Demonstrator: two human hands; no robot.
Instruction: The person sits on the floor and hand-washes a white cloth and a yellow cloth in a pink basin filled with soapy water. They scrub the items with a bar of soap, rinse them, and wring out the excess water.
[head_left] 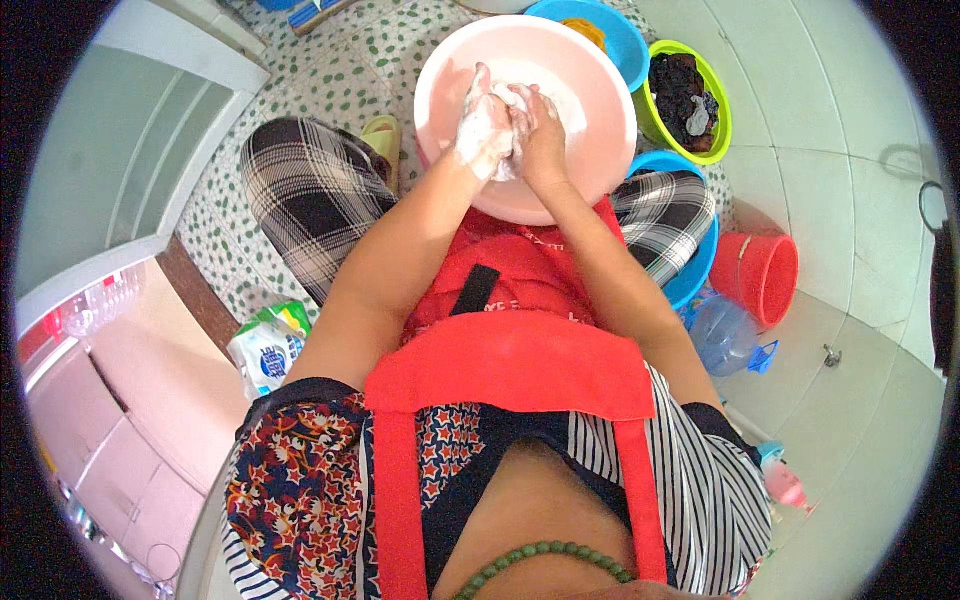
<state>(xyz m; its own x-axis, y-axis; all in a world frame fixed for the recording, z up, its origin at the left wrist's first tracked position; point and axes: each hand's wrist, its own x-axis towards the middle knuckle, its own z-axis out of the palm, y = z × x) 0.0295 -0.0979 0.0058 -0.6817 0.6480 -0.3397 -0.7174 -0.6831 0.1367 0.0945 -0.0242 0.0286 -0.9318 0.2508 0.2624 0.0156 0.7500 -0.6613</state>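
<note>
Over a pale pink basin (598,150), my two hands are pressed together. White lather coats my left hand (482,128) up to the wrist, and its thumb points up and away. Closed against it from the right is my right hand (541,135), with less foam on its back. Soapy white stuff (512,98) shows between and below them; whether it is cloth or only suds, I cannot tell. Whitish suds also lie in the bottom of the basin.
Beyond the basin's right side stand a blue basin with something yellow (586,33) in it and a lime-green basin (722,140) with dark clothes. At my right are another blue basin (703,262), a red bucket (768,278) and a clear plastic jug (725,335). A white-and-green packet (268,350) lies at my left.
</note>
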